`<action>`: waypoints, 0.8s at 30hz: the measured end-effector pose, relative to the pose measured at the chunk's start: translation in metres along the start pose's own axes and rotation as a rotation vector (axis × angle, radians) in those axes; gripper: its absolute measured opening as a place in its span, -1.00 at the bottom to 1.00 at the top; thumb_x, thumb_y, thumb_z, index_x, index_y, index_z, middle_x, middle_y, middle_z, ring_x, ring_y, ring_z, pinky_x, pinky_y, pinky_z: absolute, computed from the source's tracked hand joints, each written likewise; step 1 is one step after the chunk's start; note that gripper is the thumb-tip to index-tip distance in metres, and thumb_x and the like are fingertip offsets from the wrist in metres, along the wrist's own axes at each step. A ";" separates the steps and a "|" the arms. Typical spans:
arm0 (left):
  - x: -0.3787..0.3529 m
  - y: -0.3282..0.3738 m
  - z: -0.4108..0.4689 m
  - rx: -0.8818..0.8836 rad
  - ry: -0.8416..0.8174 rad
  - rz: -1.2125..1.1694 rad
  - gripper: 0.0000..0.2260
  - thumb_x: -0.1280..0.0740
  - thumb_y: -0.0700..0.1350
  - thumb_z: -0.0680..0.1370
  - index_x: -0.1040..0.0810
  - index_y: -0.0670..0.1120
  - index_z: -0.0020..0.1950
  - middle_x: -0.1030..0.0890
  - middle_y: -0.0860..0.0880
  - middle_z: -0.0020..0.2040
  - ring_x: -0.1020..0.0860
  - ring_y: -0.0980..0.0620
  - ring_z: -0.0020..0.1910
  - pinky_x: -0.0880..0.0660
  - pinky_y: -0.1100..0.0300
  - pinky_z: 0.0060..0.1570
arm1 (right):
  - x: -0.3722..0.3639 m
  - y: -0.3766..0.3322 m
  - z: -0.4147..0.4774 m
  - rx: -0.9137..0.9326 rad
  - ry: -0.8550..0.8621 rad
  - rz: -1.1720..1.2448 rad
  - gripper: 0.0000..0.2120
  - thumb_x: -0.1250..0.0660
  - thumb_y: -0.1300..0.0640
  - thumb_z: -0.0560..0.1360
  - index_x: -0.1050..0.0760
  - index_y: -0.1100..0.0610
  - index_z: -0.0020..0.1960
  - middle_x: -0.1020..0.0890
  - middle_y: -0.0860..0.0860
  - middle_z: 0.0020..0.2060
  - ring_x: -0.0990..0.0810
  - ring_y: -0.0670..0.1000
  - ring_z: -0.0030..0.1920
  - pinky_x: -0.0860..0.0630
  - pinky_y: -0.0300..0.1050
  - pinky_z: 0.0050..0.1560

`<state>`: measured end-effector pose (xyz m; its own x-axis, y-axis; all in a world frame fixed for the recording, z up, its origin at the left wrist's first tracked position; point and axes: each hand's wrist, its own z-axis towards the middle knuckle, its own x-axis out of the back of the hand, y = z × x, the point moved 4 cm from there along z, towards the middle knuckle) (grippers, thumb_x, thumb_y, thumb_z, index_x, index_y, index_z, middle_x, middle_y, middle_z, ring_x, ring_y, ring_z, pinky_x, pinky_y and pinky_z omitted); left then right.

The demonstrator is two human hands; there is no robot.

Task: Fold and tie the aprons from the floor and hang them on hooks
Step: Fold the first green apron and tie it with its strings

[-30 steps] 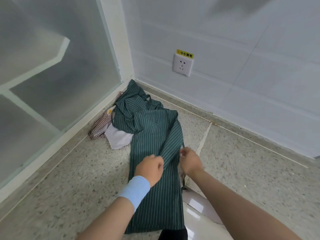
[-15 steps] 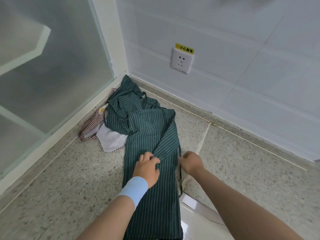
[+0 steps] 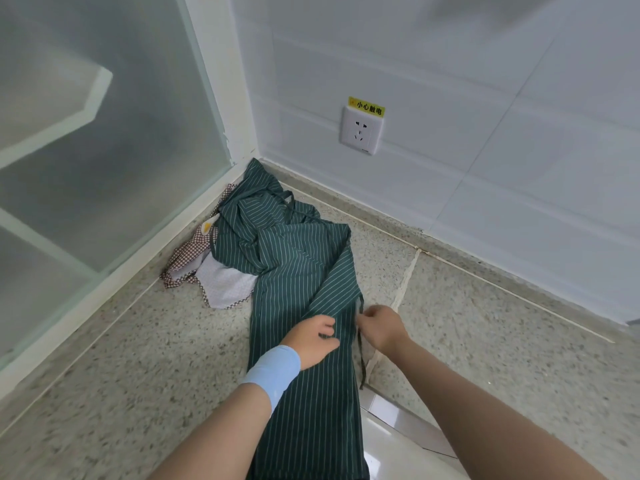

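Green apron point(image 3: 298, 271) under left hand point(image 3: 313, 339); right hand point(image 3: 379, 325) perhaps pinching strap point(image 3: 361, 362).

A light-blue wristband point(image 3: 273, 370) circles the left wrist; both forearms are bare.
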<state>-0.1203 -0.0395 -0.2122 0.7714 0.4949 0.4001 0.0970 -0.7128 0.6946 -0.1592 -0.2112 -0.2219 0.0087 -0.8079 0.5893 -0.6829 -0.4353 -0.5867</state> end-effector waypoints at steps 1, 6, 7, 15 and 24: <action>-0.001 0.009 -0.001 0.003 0.005 -0.177 -0.48 -0.37 -0.01 0.52 -0.35 0.05 0.47 -0.51 0.06 0.36 -0.53 0.08 0.24 -0.44 0.08 0.31 | 0.002 -0.012 -0.003 0.040 -0.042 0.141 -0.80 -0.33 0.09 0.54 -0.56 0.17 -0.22 -0.62 0.04 -0.35 -0.54 0.01 -0.35 -0.49 -0.14 -0.25; 0.020 0.042 -0.004 0.018 0.033 -0.576 -0.84 -0.33 -0.14 0.58 -0.55 -0.11 0.14 -0.64 -0.05 -0.10 -0.62 0.01 -0.29 -0.64 0.02 -0.03 | 0.011 -0.079 -0.014 0.329 -0.142 0.370 -0.83 -0.45 0.10 0.51 -0.60 0.18 -0.20 -0.65 0.02 -0.34 -0.59 -0.07 -0.33 -0.54 -0.16 -0.20; 0.034 0.041 -0.005 0.046 0.097 -0.519 -0.86 -0.31 -0.09 0.59 -0.56 -0.12 0.08 -0.57 -0.03 -0.21 -0.54 0.03 -0.38 -0.65 0.05 -0.19 | 0.012 -0.088 -0.014 0.356 -0.129 0.387 -0.84 -0.44 0.10 0.52 -0.61 0.15 -0.19 -0.64 -0.01 -0.33 -0.57 -0.10 -0.32 -0.53 -0.17 -0.20; 0.187 -0.015 -0.004 0.358 0.602 0.384 -0.69 -0.06 -0.03 0.66 -0.54 -0.15 0.06 -0.58 -0.10 -0.04 -0.54 -0.12 -0.08 -0.38 0.05 -0.06 | -0.004 -0.078 0.009 0.213 -0.032 0.176 -0.85 -0.18 0.15 0.65 -0.52 0.02 0.06 -0.58 -0.02 -0.31 -0.38 -0.12 -0.56 -0.37 -0.22 -0.50; 0.124 0.012 0.041 -0.155 0.524 0.582 -0.68 -0.21 -0.11 0.62 -0.44 0.03 0.38 -0.48 0.01 0.33 -0.42 -0.03 0.28 -0.44 0.02 0.25 | -0.028 -0.068 0.052 0.311 -0.083 -0.493 -0.55 -0.17 0.18 0.60 -0.37 -0.05 0.47 -0.24 0.05 0.55 -0.23 0.16 0.51 -0.23 0.13 0.50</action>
<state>0.0029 -0.0072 -0.1784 0.2716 0.2608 0.9264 -0.3489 -0.8705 0.3473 -0.0748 -0.1794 -0.2275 0.3366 -0.5038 0.7956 -0.3372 -0.8533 -0.3977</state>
